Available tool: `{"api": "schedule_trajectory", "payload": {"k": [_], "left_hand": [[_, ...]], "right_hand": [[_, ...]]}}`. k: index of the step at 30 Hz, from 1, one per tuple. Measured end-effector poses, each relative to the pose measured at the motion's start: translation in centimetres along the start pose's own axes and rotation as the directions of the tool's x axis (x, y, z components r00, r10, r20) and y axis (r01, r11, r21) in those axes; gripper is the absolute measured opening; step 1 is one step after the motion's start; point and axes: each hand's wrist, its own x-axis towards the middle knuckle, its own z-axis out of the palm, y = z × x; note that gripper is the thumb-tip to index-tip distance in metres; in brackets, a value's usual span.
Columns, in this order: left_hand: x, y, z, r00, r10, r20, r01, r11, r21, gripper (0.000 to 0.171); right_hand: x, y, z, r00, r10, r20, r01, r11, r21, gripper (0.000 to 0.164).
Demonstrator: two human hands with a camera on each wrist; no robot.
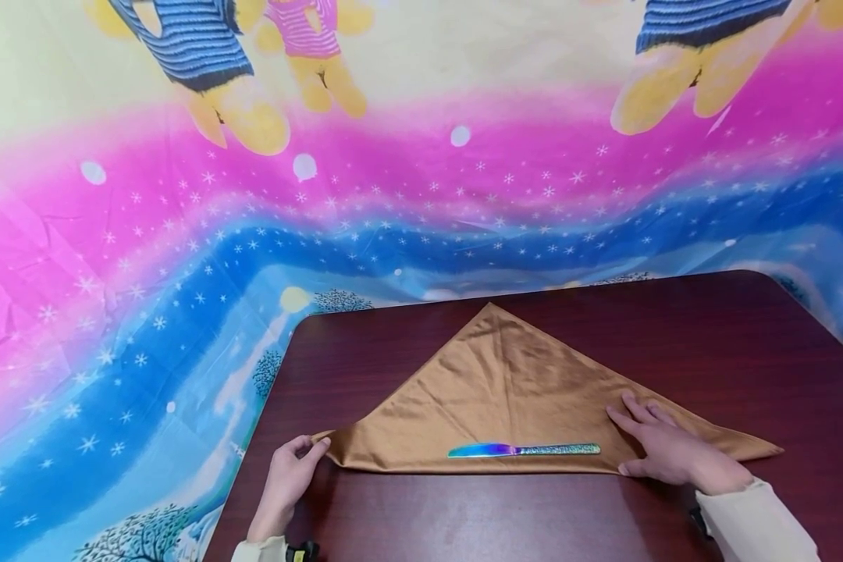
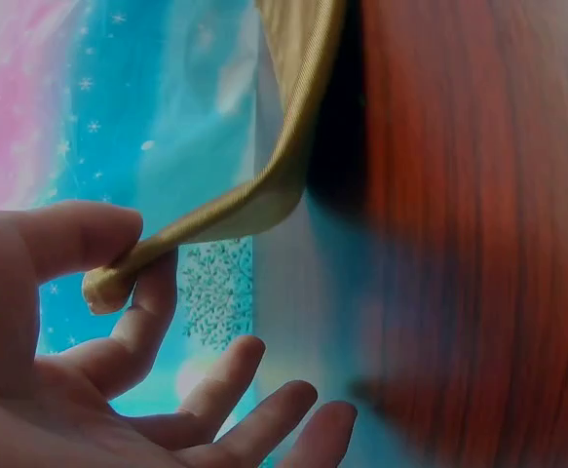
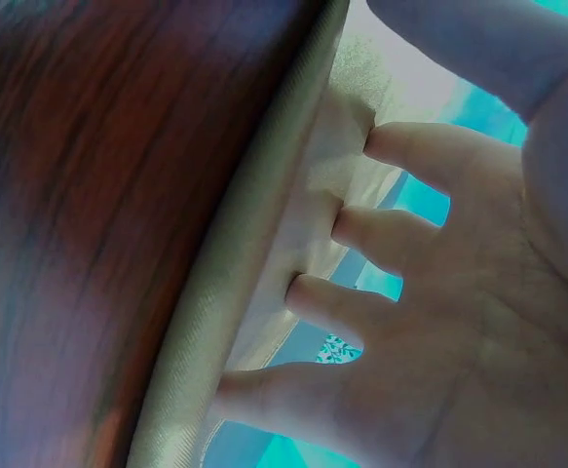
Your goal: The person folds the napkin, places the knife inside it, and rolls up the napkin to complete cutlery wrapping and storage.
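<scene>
A golden-brown satin napkin, folded into a triangle, lies on the table with its peak pointing away from me. On it, close to the near folded edge, rests a table knife with a rainbow sheen and a patterned handle. My left hand pinches the left corner between thumb and index finger, lifting it off the table; in the left wrist view the other fingers are spread. My right hand rests on the right part of the cloth, fingers spread and fingertips pressing into it.
The dark reddish-brown wooden table has rounded far corners. Behind it hangs a pink and blue backdrop printed with snowflakes and bears, reaching down past the table's left edge. The cloth's right corner lies on the table beyond my right hand.
</scene>
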Motion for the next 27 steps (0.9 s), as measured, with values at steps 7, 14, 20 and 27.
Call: {"api": "schedule_trajectory", "payload": {"k": [7, 14, 20, 27], "left_hand": [[0.1, 0.2, 0.2, 0.995, -0.066, 0.068, 0.075, 0.988, -0.137, 0.041], [-0.1, 0.7, 0.6, 0.992, -0.069, 0.105, 0.095, 0.958, -0.269, 0.037], [-0.4, 1.3, 0.9, 0.990, -0.069, 0.122, 0.112, 0.913, -0.393, 0.029], [-0.6, 2.1, 1.0, 0.989, -0.045, 0.140, 0.105, 0.884, -0.456, 0.044]], "right_hand": [[0.0, 0.0, 0.1, 1.000, 0.000, -0.003, 0.000, 1.000, 0.013, 0.086], [-0.1, 0.0, 0.1, 1.000, 0.002, -0.007, -0.002, 1.000, 0.018, 0.085], [-0.1, -0.1, 0.0, 1.000, 0.005, -0.006, -0.005, 1.000, 0.021, 0.085], [0.0, -0.1, -0.3, 0.999, 0.035, 0.027, -0.035, 0.999, 0.014, 0.087]]}}
